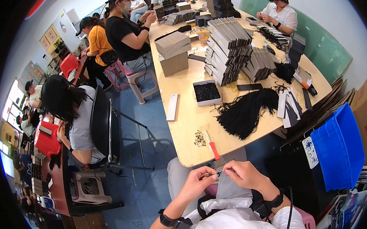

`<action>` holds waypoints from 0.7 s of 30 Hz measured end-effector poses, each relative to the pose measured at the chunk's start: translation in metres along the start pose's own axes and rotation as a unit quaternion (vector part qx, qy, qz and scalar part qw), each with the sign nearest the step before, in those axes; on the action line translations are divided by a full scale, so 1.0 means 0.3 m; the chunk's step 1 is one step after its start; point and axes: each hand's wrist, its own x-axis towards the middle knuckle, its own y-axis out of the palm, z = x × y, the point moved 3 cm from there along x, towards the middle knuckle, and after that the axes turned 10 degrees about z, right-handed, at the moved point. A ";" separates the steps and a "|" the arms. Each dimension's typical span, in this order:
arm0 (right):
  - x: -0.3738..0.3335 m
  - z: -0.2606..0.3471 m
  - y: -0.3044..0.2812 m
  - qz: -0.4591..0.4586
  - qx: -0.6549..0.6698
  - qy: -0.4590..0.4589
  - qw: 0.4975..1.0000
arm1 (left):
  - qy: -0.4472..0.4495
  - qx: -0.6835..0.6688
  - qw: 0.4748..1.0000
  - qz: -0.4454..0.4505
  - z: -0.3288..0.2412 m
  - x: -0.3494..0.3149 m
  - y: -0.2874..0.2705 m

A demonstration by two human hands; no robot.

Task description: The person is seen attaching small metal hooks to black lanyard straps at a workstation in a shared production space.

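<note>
Over my lap, just off the table's front edge, my left hand [198,181] and my right hand [244,174] face each other with fingertips pinched. A thin dark cord [206,176] shows at the left fingers. Some small dark thing sits at the right fingertips, too small to name. Between and behind the hands lies a stack of narrow grey card strips [220,162], partly hidden. Close ahead on the table are a red-handled tool [214,150] and a little pile of small dark loops [199,139].
On the wooden table [184,131] lie a black cord bundle [247,113], a white box of black bits [207,92], a white strip [172,107] and tall stacks of grey cards [228,50]. A blue crate [339,148] stands right. People sit around; a black chair [105,122] is left.
</note>
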 end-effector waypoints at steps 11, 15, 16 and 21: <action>0.004 0.035 0.003 -0.029 -0.134 -0.082 0.987 | -0.004 -0.023 1.000 0.010 -0.009 -0.002 0.005; 0.003 0.043 -0.009 -0.025 -0.110 -0.059 0.992 | 0.012 -0.042 0.999 0.000 0.013 0.004 -0.003; 0.001 0.040 -0.006 -0.025 -0.110 -0.060 0.992 | 0.011 -0.043 0.999 -0.001 0.018 0.004 -0.006; 0.009 0.051 0.009 -0.035 0.093 0.041 0.994 | 0.011 -0.061 0.998 -0.015 0.016 0.003 0.003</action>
